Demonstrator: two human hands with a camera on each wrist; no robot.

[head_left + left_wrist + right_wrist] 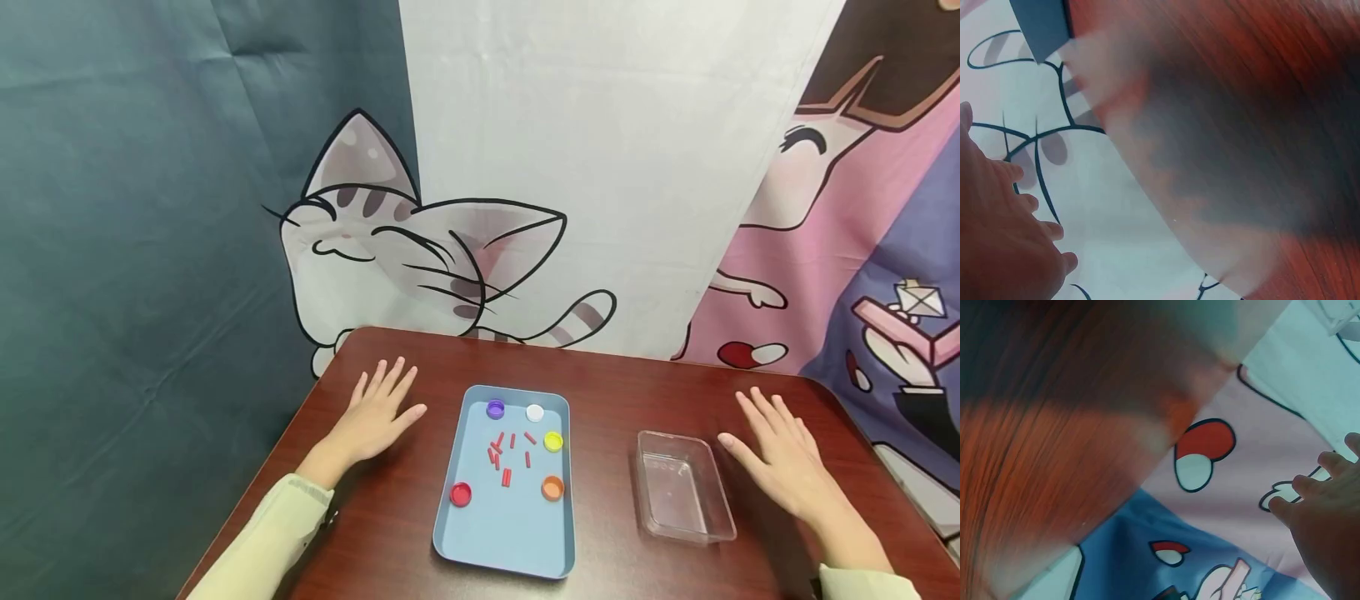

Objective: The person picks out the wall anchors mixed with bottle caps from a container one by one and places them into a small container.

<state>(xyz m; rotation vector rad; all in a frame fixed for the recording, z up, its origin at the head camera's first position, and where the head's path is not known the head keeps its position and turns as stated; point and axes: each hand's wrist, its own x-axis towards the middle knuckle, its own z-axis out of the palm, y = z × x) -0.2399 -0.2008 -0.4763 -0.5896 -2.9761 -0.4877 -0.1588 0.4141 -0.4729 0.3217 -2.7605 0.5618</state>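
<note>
The left hand (369,423), fingers straight and spread, holds nothing over the brown table (600,550). Rightward, a blue tray (502,537) holds a red cup (461,495), a purple cup (496,409), scattered short red sticks (513,441), a white cup (535,412), an orange cup (552,489) and a yellow cup (553,442). Beyond stands a transparent box (675,492), then the right hand (783,458), likewise spread, gripping nothing.

One desk (390,517) carries one blue tray (506,542) and one clear box (678,492). The tray holds five caps: one purple cap (496,409), one white cap (535,413), one yellow cap (553,442), one orange cap (552,488), one red cap (461,494). Red sticks (506,477) number at least eight; their exact count is unclear.
</note>
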